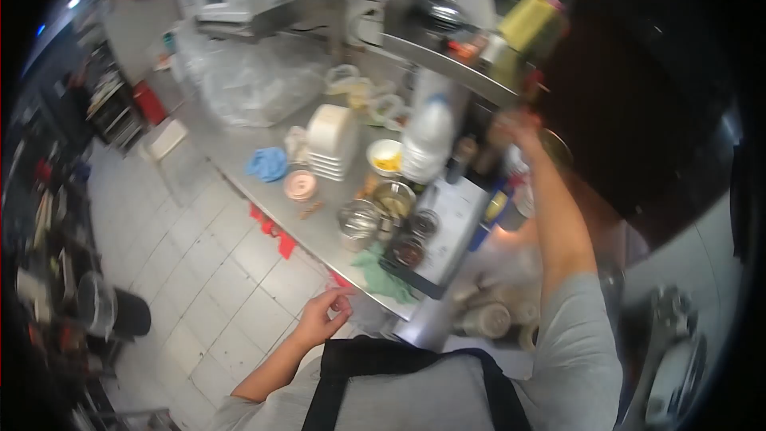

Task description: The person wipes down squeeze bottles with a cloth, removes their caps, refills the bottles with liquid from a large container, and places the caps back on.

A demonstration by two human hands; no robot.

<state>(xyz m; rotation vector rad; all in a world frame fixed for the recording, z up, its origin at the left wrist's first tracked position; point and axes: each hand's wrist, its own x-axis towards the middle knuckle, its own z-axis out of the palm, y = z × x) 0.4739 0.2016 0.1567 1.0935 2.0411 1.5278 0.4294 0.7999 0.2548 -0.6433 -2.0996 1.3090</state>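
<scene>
My left hand point(325, 315) hangs in front of the counter's near edge, above the tiled floor. Its fingers are loosely bent, the thumb stands apart from them, and nothing shows between them. With the arm stretched far out, my right hand point(519, 128) is at the back right, just below the end of the metal shelf point(455, 60). Motion blurs its fingers, and what they touch, if anything, cannot be made out. Dark-topped bottles point(465, 152) stand left of it. Nearer to me lies a long white-topped box point(451, 223) with small jars point(409, 251) at its end.
The steel counter point(251, 164) carries a white bowl with yellow pieces point(386, 158), stacked cream containers point(331, 140), a pink-lidded tub point(300, 185), a blue cloth point(267, 164), a green cloth point(381, 274) and a large clear plastic bag point(239, 84). A white stool point(165, 140) stands left.
</scene>
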